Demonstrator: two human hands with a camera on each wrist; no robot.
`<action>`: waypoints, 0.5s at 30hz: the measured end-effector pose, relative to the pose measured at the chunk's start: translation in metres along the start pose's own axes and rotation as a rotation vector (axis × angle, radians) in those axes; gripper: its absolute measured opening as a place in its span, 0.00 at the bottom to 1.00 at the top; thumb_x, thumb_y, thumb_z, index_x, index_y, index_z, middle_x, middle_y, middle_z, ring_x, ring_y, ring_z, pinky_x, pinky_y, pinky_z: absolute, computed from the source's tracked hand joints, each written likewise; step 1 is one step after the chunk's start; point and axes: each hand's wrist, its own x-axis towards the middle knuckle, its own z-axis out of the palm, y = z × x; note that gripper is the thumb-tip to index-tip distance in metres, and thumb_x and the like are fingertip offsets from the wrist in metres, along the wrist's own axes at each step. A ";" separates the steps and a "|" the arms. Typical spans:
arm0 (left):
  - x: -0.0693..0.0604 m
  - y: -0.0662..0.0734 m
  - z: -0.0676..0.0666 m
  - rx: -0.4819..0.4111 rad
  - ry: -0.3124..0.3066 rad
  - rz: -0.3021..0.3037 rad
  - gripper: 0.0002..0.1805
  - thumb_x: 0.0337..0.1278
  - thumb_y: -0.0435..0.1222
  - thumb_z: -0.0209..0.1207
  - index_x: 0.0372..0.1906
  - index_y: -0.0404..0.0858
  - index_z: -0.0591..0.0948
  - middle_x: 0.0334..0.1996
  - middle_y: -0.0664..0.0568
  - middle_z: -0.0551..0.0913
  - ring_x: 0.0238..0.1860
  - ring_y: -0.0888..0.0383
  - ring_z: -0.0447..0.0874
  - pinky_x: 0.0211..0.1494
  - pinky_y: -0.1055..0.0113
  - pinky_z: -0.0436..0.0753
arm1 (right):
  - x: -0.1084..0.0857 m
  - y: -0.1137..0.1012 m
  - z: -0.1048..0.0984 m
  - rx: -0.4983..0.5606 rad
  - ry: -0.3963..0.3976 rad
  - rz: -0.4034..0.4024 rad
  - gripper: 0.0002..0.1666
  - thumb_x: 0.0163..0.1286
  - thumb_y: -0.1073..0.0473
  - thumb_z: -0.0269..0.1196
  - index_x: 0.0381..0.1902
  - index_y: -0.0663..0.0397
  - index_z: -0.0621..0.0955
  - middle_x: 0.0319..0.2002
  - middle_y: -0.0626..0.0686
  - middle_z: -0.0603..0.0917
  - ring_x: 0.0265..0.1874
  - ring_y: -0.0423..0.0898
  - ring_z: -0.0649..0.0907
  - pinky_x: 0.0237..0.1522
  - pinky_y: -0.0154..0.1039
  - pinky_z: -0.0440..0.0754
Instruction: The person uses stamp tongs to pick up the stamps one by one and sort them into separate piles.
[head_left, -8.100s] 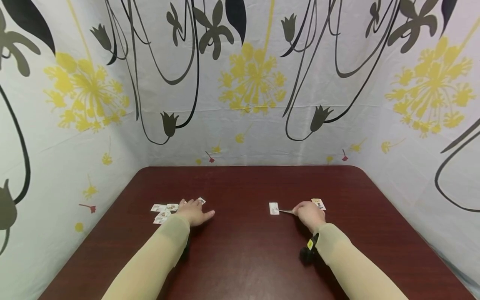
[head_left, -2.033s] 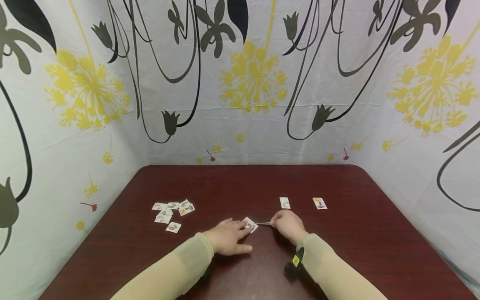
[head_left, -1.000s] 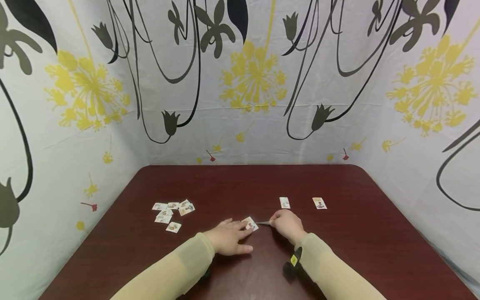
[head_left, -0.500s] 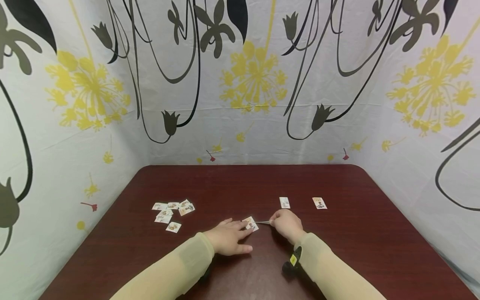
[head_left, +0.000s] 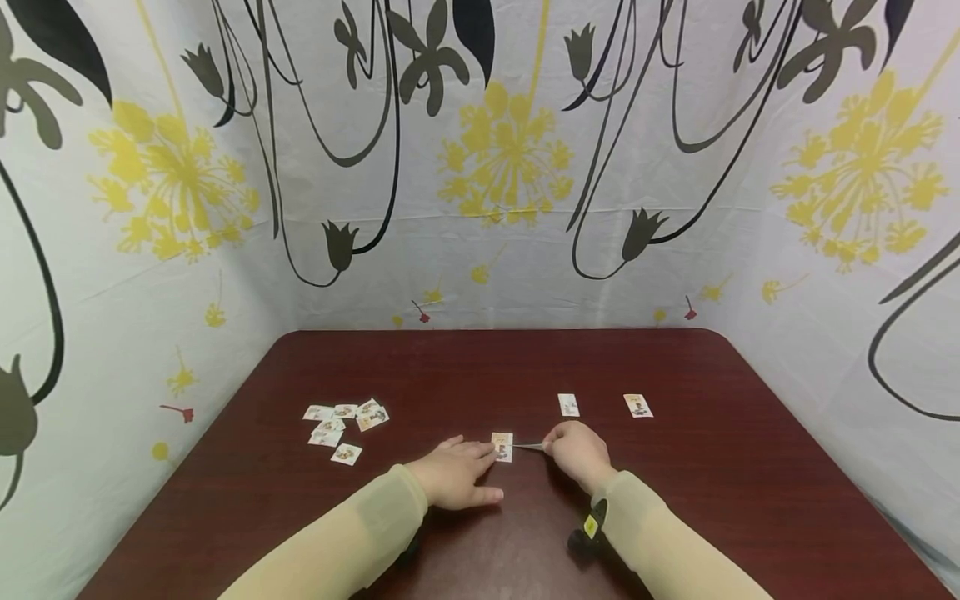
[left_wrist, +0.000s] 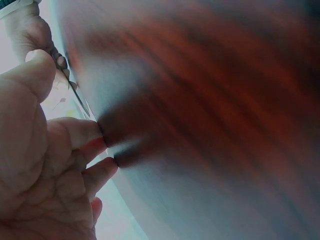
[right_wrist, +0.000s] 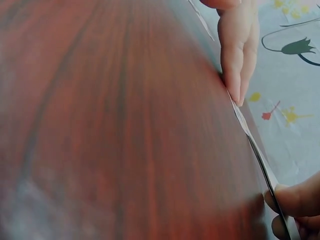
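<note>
A small printed card (head_left: 503,447) lies flat near the middle of the table. The fingertips of my left hand (head_left: 456,475) rest on its left edge, fingers straight and thumb spread. On the card's right side, my right hand (head_left: 579,454) pinches a thin metal tool (head_left: 529,447) whose tip reaches the card's edge. The right wrist view shows the dark tool (right_wrist: 261,162) between thumb and finger, its far end at the card (right_wrist: 240,118). What kind of tool it is, I cannot tell.
Several cards (head_left: 327,431) lie partly overlapping on the left, with a single card (head_left: 347,454) nearer. Two separate cards, one white (head_left: 568,405) and one yellowish (head_left: 638,406), lie farther back on the right. A patterned cloth (head_left: 480,283) stands behind the brown table (head_left: 465,367).
The card under my left fingertips has turned from slanted to nearly upright. Compared with the oldest frame, both hands have come to the table's middle, and more cards show on the left.
</note>
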 end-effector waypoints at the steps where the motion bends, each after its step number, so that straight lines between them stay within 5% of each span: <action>1: 0.000 0.000 0.000 -0.004 -0.001 0.001 0.40 0.64 0.64 0.46 0.72 0.43 0.65 0.71 0.53 0.63 0.72 0.56 0.58 0.74 0.55 0.52 | 0.000 0.000 0.000 0.000 0.002 0.000 0.08 0.62 0.59 0.62 0.24 0.47 0.84 0.28 0.44 0.82 0.29 0.44 0.77 0.39 0.47 0.74; 15: -0.001 0.001 0.000 -0.018 -0.002 0.020 0.39 0.63 0.65 0.45 0.73 0.49 0.64 0.71 0.52 0.63 0.72 0.57 0.57 0.74 0.54 0.51 | -0.012 -0.002 0.004 -0.008 0.083 0.005 0.08 0.62 0.57 0.63 0.25 0.46 0.86 0.31 0.45 0.84 0.35 0.46 0.81 0.43 0.51 0.77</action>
